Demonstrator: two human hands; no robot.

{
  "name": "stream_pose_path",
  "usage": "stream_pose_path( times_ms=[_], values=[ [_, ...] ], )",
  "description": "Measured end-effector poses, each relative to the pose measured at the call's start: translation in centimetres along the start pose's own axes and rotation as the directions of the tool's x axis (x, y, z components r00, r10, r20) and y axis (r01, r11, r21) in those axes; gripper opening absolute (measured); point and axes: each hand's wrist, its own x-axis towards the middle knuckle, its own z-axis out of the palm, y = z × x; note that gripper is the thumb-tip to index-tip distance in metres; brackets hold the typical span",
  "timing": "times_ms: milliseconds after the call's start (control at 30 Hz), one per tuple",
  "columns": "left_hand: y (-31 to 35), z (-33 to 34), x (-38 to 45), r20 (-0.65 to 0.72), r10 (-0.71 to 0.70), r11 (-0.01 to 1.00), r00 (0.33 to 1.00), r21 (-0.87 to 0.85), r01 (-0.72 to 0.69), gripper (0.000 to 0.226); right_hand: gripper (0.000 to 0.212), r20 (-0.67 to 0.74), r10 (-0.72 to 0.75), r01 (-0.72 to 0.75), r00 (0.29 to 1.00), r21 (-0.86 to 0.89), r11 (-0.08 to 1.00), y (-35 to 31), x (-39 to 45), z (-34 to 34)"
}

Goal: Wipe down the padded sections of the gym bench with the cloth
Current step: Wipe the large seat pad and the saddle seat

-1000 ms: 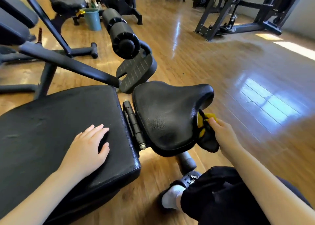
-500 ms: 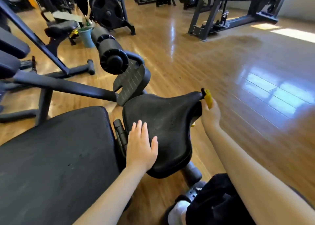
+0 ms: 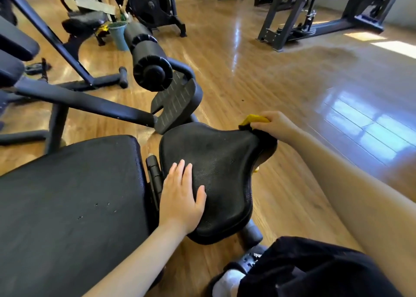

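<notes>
The gym bench has a large black back pad (image 3: 72, 195) at the left and a smaller black seat pad (image 3: 220, 161) to its right. My left hand (image 3: 180, 197) lies flat with straight fingers on the near left part of the seat pad. My right hand (image 3: 273, 124) grips a yellow and black cloth (image 3: 253, 120) at the seat pad's far right corner. Part of the cloth hangs down behind that corner and is hidden.
A black foam roller (image 3: 149, 62) and a ridged foot plate (image 3: 174, 101) stick out beyond the seat. A teal bucket (image 3: 118, 35), a weight plate stand (image 3: 153, 6) and other machines (image 3: 315, 15) stand farther back on the wooden floor. My knee (image 3: 315, 267) and shoe (image 3: 247, 260) are at bottom right.
My left hand moved from the back pad onto the seat pad. My right hand carried the cloth from the seat's right side up to its far right corner.
</notes>
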Motion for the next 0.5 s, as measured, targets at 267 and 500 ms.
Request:
stream_pose_path(
  times_ms=[267,500],
  values=[
    [-0.1,0.0,1.2,0.006,0.007,0.999,1.0,0.046,-0.008,0.076,0.027,-0.265,-0.063,0.124,0.962,0.217,0.968,3.0,-4.4,1.3],
    [0.8,0.5,0.2,-0.015,0.004,1.0,1.0,-0.022,-0.005,0.072,0.03,-0.072,-0.007,-0.028,0.997,-0.471,0.882,-1.7,-0.3,0.3]
  ],
)
